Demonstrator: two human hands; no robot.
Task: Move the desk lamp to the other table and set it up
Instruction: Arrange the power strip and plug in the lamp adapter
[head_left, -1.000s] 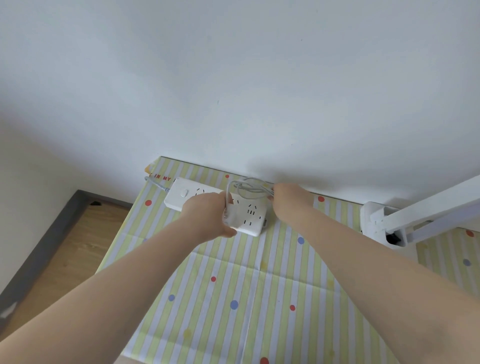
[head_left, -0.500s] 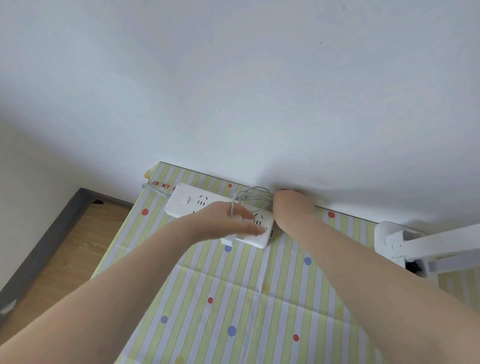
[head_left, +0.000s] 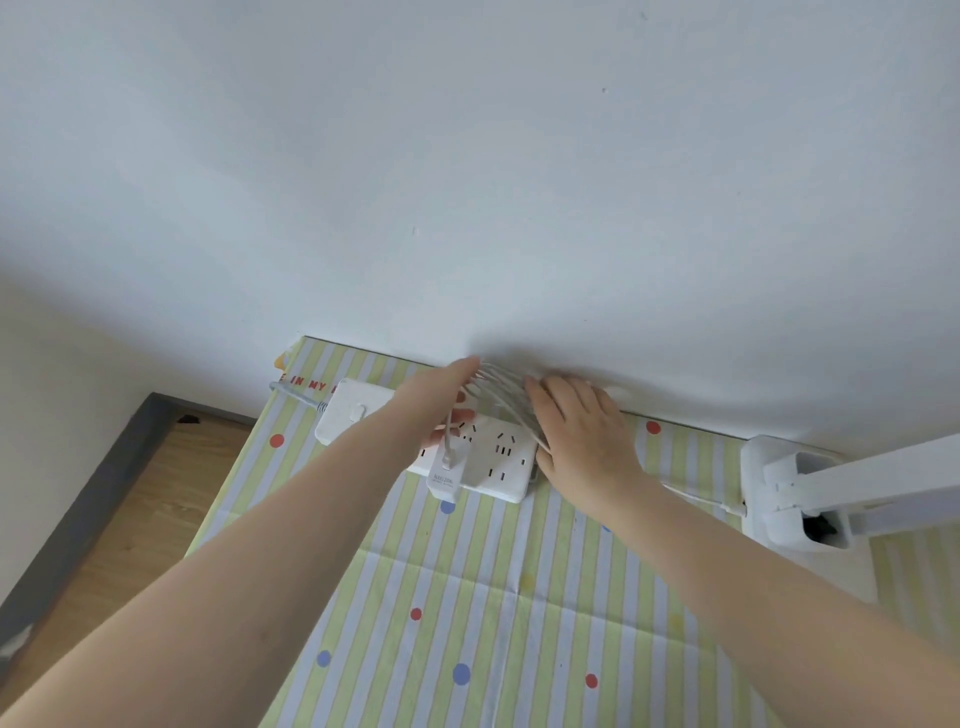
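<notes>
Desk lamp (head_left: 795, 499) stands at the right end of the table (head_left: 519, 597), its white base close to the wall and its white arm running out of view to the right. One thin white lamp cable (head_left: 501, 400) leaves the base, runs left along the striped cloth and ends in a bundle of loose loops above the power strip (head_left: 467, 452).

Left hand (head_left: 441, 400) reaches over the strip with fingers straight and close together, slipped into the loops; the thumb sits lower, over the strip face. Whether anything is pinched cannot be told. Right hand (head_left: 582, 441) lies flat, fingers extended and slightly spread, pressing against the right side of the loops just beside the strip's end.

One small white adapter (head_left: 445, 475) is plugged into the strip's near edge, with a cable rising from it into the bundle.

Risks, as judged:
- Loops are slack and held by open fingers only; they could spring apart or tangle if either hand lifts away.
- A tug on the bundle could drag the adapter out of its socket or shift the strip, which lies free on the cloth.
- Cable pulled taut toward the base could tip or slide the lamp.
- Loops could snag on the adapter.

Count: one lamp, one power strip with one switch, one adapter, one grey supply lead (head_left: 296, 396) at the strip's left end, two hands, one table.
</notes>
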